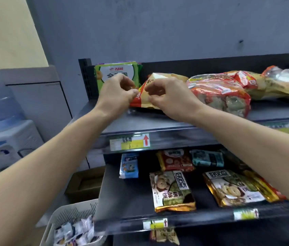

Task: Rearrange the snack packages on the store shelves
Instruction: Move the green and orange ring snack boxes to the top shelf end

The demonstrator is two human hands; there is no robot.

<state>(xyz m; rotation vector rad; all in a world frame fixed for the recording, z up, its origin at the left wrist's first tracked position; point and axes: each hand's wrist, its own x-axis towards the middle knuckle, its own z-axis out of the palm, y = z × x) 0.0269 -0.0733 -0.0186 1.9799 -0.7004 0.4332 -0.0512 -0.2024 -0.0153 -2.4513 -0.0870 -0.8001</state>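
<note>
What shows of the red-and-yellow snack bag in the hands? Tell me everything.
The red-and-yellow glossy plastic snack bag lies tilted on the dark top shelf, its near edge pinched by the left hand and right hand. It sits between an upright green packet and a larger red-and-clear bag, which it seems to touch.

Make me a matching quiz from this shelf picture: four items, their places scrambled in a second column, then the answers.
1. green-and-white snack pack
2. red-and-yellow snack bag
3. blue-and-white packet
4. white slotted plastic basket

A. lower shelf, left end
B. pinched by left hand and right hand
C. below the shelves, bottom left
D. upright, top shelf, left end

Pairs: 1-D, 2-B, 3-A, 4-C.
</note>
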